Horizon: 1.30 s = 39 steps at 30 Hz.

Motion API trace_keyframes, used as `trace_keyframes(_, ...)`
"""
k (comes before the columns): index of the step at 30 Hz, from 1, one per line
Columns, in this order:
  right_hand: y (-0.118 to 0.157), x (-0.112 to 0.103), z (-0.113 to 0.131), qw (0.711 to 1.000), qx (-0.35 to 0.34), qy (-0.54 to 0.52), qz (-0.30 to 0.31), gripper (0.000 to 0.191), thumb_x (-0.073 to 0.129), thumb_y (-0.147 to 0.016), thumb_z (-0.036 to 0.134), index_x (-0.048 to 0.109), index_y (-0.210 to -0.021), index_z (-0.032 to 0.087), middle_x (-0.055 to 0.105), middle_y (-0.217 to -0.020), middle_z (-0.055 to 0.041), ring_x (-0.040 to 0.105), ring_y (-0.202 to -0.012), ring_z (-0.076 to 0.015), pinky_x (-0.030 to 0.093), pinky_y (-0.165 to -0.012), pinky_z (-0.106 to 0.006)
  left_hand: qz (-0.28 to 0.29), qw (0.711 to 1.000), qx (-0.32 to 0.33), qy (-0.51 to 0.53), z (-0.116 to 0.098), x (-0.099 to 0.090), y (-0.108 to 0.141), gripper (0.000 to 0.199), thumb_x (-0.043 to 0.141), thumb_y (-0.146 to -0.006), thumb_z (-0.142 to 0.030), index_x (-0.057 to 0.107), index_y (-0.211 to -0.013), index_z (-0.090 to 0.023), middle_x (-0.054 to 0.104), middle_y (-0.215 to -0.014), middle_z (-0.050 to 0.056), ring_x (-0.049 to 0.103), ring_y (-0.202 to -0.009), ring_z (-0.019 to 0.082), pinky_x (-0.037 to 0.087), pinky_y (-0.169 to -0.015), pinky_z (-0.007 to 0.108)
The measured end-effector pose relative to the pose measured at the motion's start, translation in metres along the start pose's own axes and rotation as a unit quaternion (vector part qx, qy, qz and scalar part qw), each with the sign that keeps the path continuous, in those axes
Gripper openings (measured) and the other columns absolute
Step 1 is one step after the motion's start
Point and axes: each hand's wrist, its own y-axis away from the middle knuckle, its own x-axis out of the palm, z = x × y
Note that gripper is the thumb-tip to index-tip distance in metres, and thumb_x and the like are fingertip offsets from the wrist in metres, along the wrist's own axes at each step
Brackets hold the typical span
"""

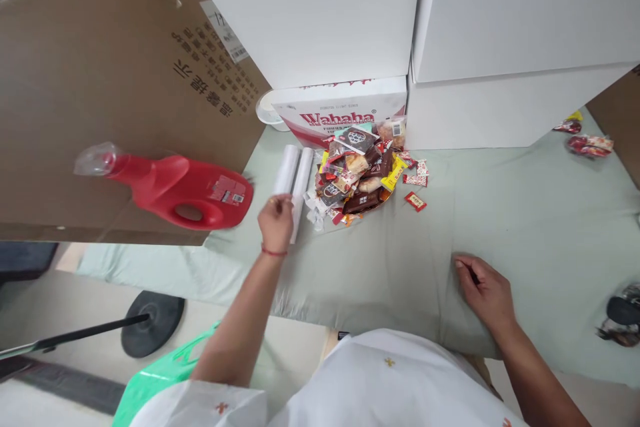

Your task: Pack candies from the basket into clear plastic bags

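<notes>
My left hand (pixel 277 220), with a red string round its wrist, is closed at the near end of a white roll (pixel 287 170). Its fingers hide that end. A second white roll (pixel 301 190) lies right alongside. Just right of the rolls, a heap of wrapped snacks (pixel 357 177) sits on a plate whose rim barely shows. My right hand (pixel 485 290) rests on the green tablecloth (pixel 400 267), loosely curled with nothing visible in it. Closest to it among the loose candies is a small red-wrapped one (pixel 415 201).
A red jug (pixel 187 190) lies left, against a brown carton (pixel 125 80). Behind the snacks stand a Wahaha box (pixel 300 110) and large white boxes (pixel 500 113). More wrapped candies (pixel 590 145) lie far right, with a dark bundle (pixel 623 313) nearer. A green bag (pixel 155 373) hangs below the table.
</notes>
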Motion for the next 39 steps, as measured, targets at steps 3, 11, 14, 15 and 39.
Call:
trace_keyframes(3, 0.000, 0.001, 0.000, 1.000, -0.007, 0.005, -0.004, 0.028, 0.051, -0.100, 0.041, 0.074, -0.104, 0.025, 0.079, -0.102, -0.0053, 0.075, -0.092, -0.0252, 0.057, -0.084, -0.038, -0.029, 0.997, 0.041, -0.064, 0.034, 0.011, 0.072, 0.022, 0.052, -0.090, -0.030, 0.070, -0.096, -0.019, 0.068, -0.087, 0.003, 0.060, -0.074, 0.017, 0.047, -0.074, 0.029)
trace_keyframes(11, 0.000, 0.004, 0.000, 1.000, -0.018, 0.017, -0.018, 0.031, 0.049, -0.100, 0.041, 0.074, -0.103, 0.023, 0.079, -0.101, -0.0071, 0.074, -0.093, -0.0252, 0.056, -0.086, -0.039, -0.058, 0.984, 0.040, -0.161, 0.032, 0.045, 0.076, 0.030, 0.057, -0.091, -0.041, 0.066, -0.108, -0.018, 0.069, -0.106, 0.011, 0.066, -0.088, 0.024, 0.050, -0.082, 0.035)
trace_keyframes(14, -0.001, 0.004, 0.001, 0.999, -0.018, 0.012, -0.024, 0.032, 0.048, -0.100, 0.041, 0.074, -0.102, 0.022, 0.079, -0.100, -0.0074, 0.073, -0.091, -0.0245, 0.055, -0.085, -0.039, -0.035, 0.982, 0.003, -0.186, 0.022, 0.049, 0.059, 0.034, 0.073, -0.079, -0.042, 0.064, -0.104, -0.020, 0.069, -0.109, 0.014, 0.067, -0.095, 0.029, 0.049, -0.081, 0.037)
trace_keyframes(15, -0.001, 0.003, 0.001, 0.999, -0.017, 0.008, -0.027, 0.032, 0.048, -0.100, 0.041, 0.074, -0.102, 0.022, 0.079, -0.100, -0.0076, 0.073, -0.091, -0.0244, 0.055, -0.085, -0.038, -0.027, 0.982, -0.006, -0.185, 0.022, 0.048, 0.058, 0.029, 0.072, -0.079, -0.038, 0.064, -0.100, -0.020, 0.070, -0.105, 0.013, 0.068, -0.095, 0.030, 0.049, -0.082, 0.037)
trace_keyframes(39, -0.042, 0.068, 0.061, 0.895, 0.059, -0.404, 0.179, 0.039, 0.078, -0.081, 0.049, 0.068, -0.108, 0.024, 0.061, -0.080, 0.0022, 0.056, -0.064, -0.0119, 0.051, -0.059, -0.026, 0.261, 0.910, 0.320, 0.023, -0.006, 0.116, 0.172, 0.018, 0.051, -0.097, -0.017, 0.066, -0.106, -0.020, 0.074, -0.090, 0.005, 0.069, -0.083, 0.017, 0.051, -0.077, 0.027)
